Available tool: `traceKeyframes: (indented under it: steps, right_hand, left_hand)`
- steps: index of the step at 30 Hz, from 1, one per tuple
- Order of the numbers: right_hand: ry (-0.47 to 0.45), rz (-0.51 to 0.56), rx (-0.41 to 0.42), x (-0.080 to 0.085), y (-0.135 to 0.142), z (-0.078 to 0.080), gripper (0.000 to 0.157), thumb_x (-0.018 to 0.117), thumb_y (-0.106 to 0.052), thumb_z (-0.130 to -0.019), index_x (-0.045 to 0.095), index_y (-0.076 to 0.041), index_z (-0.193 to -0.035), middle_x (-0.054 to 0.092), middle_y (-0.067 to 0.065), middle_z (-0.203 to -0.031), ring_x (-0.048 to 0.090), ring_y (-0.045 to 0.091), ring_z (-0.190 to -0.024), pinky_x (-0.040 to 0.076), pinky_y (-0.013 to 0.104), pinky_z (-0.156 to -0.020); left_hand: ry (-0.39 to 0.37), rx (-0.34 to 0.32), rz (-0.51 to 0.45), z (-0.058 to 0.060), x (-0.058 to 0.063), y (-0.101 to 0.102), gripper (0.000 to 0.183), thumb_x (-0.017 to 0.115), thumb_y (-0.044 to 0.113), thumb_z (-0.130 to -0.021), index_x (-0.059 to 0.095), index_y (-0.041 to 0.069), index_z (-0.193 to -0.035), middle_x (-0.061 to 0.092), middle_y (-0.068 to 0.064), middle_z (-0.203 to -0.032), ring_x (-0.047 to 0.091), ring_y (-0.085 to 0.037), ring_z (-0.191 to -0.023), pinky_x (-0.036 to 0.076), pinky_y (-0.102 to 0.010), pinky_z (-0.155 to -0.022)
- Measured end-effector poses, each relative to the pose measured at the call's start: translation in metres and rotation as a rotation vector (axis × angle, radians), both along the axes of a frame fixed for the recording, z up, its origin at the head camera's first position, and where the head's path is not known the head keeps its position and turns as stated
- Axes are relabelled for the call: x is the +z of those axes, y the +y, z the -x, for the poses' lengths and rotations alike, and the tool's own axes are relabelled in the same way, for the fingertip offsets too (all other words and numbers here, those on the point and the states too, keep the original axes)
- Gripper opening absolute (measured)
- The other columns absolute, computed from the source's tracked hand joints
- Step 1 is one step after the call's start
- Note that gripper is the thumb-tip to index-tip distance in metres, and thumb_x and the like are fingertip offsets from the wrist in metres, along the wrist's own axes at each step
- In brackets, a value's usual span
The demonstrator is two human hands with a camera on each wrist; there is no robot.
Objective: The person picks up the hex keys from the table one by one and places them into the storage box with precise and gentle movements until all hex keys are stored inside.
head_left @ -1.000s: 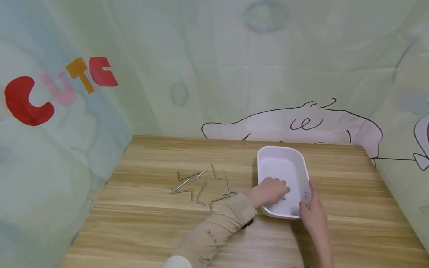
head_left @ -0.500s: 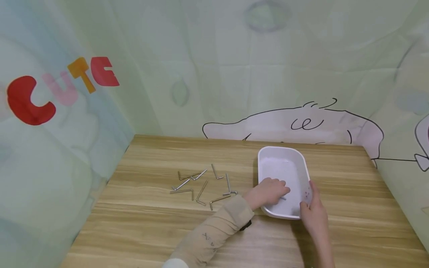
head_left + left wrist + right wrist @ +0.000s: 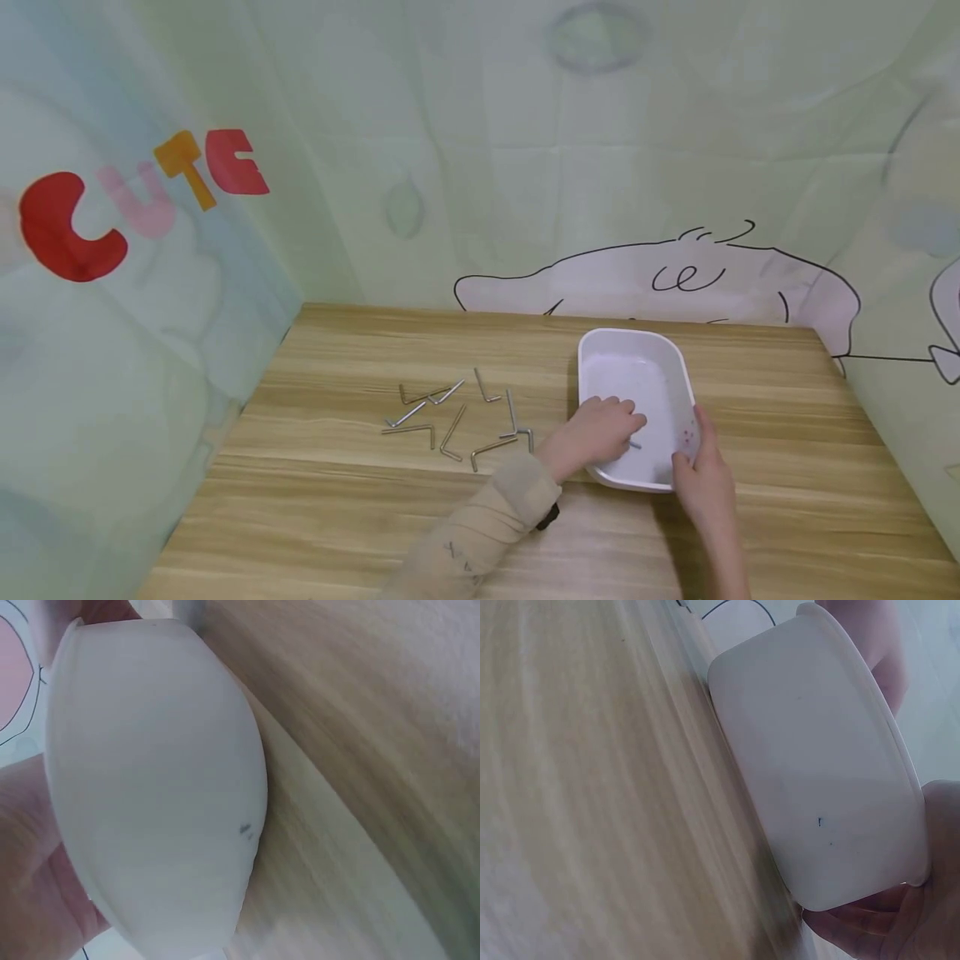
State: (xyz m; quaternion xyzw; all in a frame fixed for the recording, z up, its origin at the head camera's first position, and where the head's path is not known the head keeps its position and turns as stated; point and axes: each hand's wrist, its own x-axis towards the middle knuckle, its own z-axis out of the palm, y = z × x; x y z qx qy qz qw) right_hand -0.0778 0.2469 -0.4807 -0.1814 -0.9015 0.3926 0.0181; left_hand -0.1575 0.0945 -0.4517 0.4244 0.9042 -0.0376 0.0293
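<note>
In the head view my left hand (image 3: 600, 429) reaches inside a white plastic tray (image 3: 611, 336), its fingers curled low over the bottom. From under these fingers pokes the end of a metal hex key (image 3: 635, 445); the fingertips and the rest of the key are hidden. My right hand (image 3: 705, 483) grips the tray's right rim near the front corner, thumb on the inner side. The left wrist view is mostly the tray's outer wall (image 3: 157, 772). In the right wrist view, fingers (image 3: 855, 922) wrap the tray's corner from below.
Several L-shaped hex keys (image 3: 452, 429) lie scattered on the wooden table (image 3: 337, 508), left of the tray. One of them (image 3: 525, 435) is close to the left forearm. A printed cloth backdrop (image 3: 360, 225) stands along the table's back and sides.
The left hand and sleeve have shifted slightly left and toward the front, showing more of the hex key beside the forearm. The right hand and tray stay where they were.
</note>
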Motion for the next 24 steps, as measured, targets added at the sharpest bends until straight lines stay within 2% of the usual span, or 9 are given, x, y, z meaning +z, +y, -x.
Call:
traceKeyframes:
  steps: [7, 15, 24]
  right_hand:
    - [-0.013, 0.001, 0.005, 0.001, 0.000, 0.001, 0.073, 0.042, -0.008, -0.091, 0.008, -0.014, -0.155, 0.039, 0.043, -0.136, 0.043, 0.058, -0.121, 0.038, 0.066, -0.094]
    - [-0.019, 0.006, -0.009, 0.000, 0.001, -0.001, 0.073, 0.041, -0.009, -0.091, 0.007, -0.015, -0.155, 0.037, 0.041, -0.139, 0.043, 0.057, -0.123, 0.038, 0.066, -0.095]
    - [-0.038, 0.033, -0.010, 0.000, 0.000, 0.000, 0.073, 0.040, -0.009, -0.091, 0.006, -0.016, -0.155, 0.033, 0.039, -0.143, 0.040, 0.056, -0.126, 0.035, 0.066, -0.099]
  left_hand:
    - [0.086, 0.021, -0.059, -0.007, 0.005, -0.006, 0.024, 0.059, 0.030, -0.092, 0.063, 0.026, -0.115, 0.063, 0.008, -0.101, 0.058, -0.008, -0.085, 0.042, -0.021, -0.062]
    - [0.223, 0.005, -0.133, -0.018, 0.012, -0.015, 0.018, 0.058, 0.030, -0.091, 0.064, 0.025, -0.108, 0.062, 0.009, -0.096, 0.058, -0.008, -0.082, 0.040, -0.021, -0.059]
    - [0.278, 0.027, -0.214, -0.028, 0.018, -0.032, 0.016, 0.060, 0.029, -0.091, 0.063, 0.023, -0.105, 0.060, 0.008, -0.093, 0.055, -0.009, -0.080, 0.041, -0.019, -0.061]
